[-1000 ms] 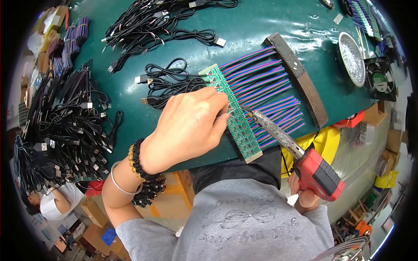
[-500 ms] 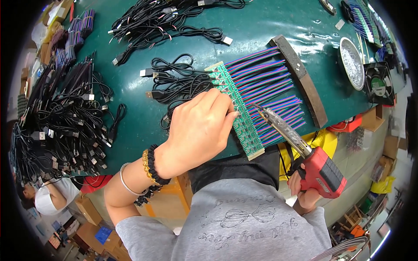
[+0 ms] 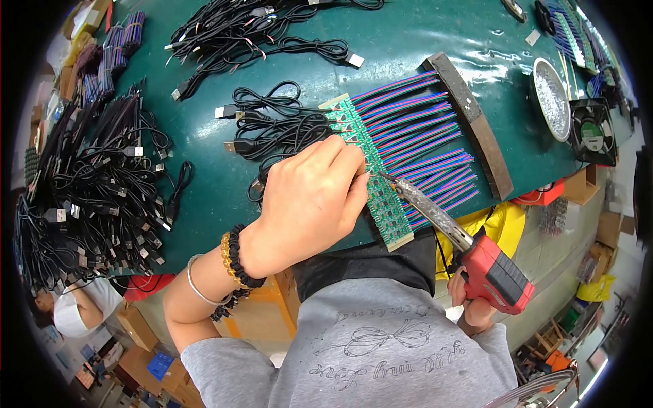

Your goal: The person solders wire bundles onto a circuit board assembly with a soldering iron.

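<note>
My left hand is closed in a pinch over a long green circuit board panel; what its fingertips hold is hidden beneath them. Black USB cables run from the panel's left side and partly under this hand. In my right hand is a red and black soldering gun, its tip touching or just above the panel beside my left fingertips. Rows of multicoloured ribbon wires extend from the panel's right side toward a dark curved bar.
A big heap of black USB cables covers the table's left, with another bundle at the far side. On the right stand a bowl of silvery bits and a small black fan. Another person sits at lower left.
The soldering gun has shifted left and slightly down, bringing its tip from over the ribbon wires to the panel near my left fingertips. My left hand has barely moved.
</note>
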Demonstrator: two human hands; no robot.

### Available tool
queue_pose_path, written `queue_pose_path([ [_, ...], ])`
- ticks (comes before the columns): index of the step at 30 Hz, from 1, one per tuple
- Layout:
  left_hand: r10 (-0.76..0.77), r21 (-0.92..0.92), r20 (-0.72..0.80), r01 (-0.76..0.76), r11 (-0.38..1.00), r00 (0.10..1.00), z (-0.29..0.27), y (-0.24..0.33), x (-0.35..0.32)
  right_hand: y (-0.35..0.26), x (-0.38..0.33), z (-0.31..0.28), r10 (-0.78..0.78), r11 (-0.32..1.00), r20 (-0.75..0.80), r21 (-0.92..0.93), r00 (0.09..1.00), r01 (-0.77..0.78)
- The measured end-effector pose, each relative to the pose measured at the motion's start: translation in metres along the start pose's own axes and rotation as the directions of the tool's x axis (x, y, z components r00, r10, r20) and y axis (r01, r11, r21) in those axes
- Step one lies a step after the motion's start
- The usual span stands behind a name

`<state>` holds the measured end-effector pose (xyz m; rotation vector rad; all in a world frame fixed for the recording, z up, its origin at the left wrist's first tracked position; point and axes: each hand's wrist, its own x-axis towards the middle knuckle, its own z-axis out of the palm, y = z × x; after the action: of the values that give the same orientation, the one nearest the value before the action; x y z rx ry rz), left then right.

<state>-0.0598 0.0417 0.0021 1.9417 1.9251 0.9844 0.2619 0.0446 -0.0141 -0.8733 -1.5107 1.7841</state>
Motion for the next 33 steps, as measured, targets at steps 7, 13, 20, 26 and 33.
queue_pose_path([
  [7,-0.012,0.007,0.003,0.012,1.000,1.000,0.001,-0.001,-0.001,0.016,-0.009,-0.012,-0.029,0.982,-0.019,-0.189,0.999,0.025],
  [13,-0.006,0.004,-0.004,0.006,1.000,1.000,-0.001,-0.001,0.000,-0.002,0.000,-0.002,0.136,0.987,-0.091,-0.079,0.987,-0.143],
  [20,-0.010,-0.007,-0.024,0.009,1.000,1.000,0.000,-0.001,-0.001,0.002,0.013,0.013,-0.051,0.998,-0.047,-0.043,0.998,0.049],
  [26,0.010,0.019,-0.040,-0.009,1.000,0.999,-0.003,0.000,-0.005,0.008,0.017,0.012,-0.014,0.994,-0.116,0.106,0.993,0.026],
  [33,0.163,0.390,-0.197,-0.076,0.918,0.967,-0.029,-0.002,0.007,0.005,0.025,0.011,-0.103,0.994,-0.149,0.017,0.984,0.106],
])
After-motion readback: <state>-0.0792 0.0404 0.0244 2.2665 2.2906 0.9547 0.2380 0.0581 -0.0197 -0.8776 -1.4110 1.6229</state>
